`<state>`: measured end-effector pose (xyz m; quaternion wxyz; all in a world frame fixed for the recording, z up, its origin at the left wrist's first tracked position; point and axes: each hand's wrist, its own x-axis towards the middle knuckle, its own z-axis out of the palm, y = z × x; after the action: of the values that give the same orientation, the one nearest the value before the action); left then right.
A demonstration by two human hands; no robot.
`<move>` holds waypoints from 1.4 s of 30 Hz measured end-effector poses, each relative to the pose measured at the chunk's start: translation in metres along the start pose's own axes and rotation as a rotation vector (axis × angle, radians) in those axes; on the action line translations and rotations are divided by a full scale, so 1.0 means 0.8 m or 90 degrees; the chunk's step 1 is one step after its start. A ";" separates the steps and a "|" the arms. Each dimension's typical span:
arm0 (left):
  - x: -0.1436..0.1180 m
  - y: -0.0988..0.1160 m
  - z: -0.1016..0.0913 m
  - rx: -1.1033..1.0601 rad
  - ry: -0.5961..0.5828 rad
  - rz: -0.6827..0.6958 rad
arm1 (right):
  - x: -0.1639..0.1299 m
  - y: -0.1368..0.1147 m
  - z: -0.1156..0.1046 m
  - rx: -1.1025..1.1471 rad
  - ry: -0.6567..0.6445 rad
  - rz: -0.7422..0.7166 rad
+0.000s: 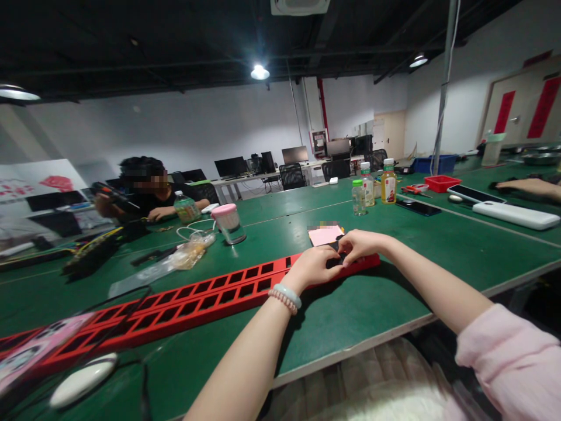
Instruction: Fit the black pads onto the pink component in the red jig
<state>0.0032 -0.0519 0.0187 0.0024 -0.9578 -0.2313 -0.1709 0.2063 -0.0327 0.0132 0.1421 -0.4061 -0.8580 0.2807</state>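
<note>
A long red metal strip (193, 301) with rows of rectangular cut-outs lies across the green table (359, 316), from the near left to the centre. Both my hands rest on its right end. My left hand (312, 268), with bead bracelets on the wrist, presses down on the strip. My right hand (359, 244) meets it from the right, and together the fingers close around a small black part (336, 256) seated on the strip. A pink notepad (325, 235) lies just behind the hands.
A seated person (146, 196) works at the far left with cables and a tool. A pink-lidded cup (228, 223), a plastic bag (186, 254), bottles (388, 182), phones, a white keyboard (517, 214) and a red tray (442, 183) stand about. Another person's hand (528, 188) rests far right. A white mouse (82, 380) sits near left.
</note>
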 end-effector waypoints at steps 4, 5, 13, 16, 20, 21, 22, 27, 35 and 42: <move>-0.001 -0.001 0.002 0.003 0.009 0.004 | 0.001 0.001 0.000 0.000 -0.002 -0.007; -0.001 -0.001 0.002 0.003 0.009 0.003 | 0.001 0.001 0.000 0.005 -0.004 -0.006; -0.001 0.000 0.001 0.003 0.003 -0.004 | 0.003 0.005 0.003 0.026 0.023 0.032; -0.001 0.000 0.001 0.001 0.004 -0.004 | 0.004 0.007 0.004 0.031 0.016 0.020; -0.001 0.001 0.000 0.003 -0.002 -0.014 | 0.005 0.009 0.004 0.028 0.012 0.012; -0.001 0.001 0.000 0.003 -0.002 -0.016 | 0.005 0.009 0.004 0.031 0.011 0.012; -0.001 0.002 0.000 0.003 -0.003 -0.017 | 0.005 0.009 0.004 0.036 0.009 0.012; -0.001 0.002 0.000 -0.001 0.002 -0.008 | 0.006 0.011 0.005 0.052 0.003 0.008; -0.001 0.002 0.000 -0.006 0.003 -0.008 | 0.008 0.013 0.007 0.067 0.004 0.023; -0.003 0.005 0.000 -0.014 -0.003 -0.011 | 0.004 0.006 0.006 0.049 0.009 0.026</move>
<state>0.0029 -0.0562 0.0183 -0.0100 -0.9560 -0.2378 -0.1713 0.2051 -0.0298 0.0066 0.1581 -0.4196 -0.8371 0.3134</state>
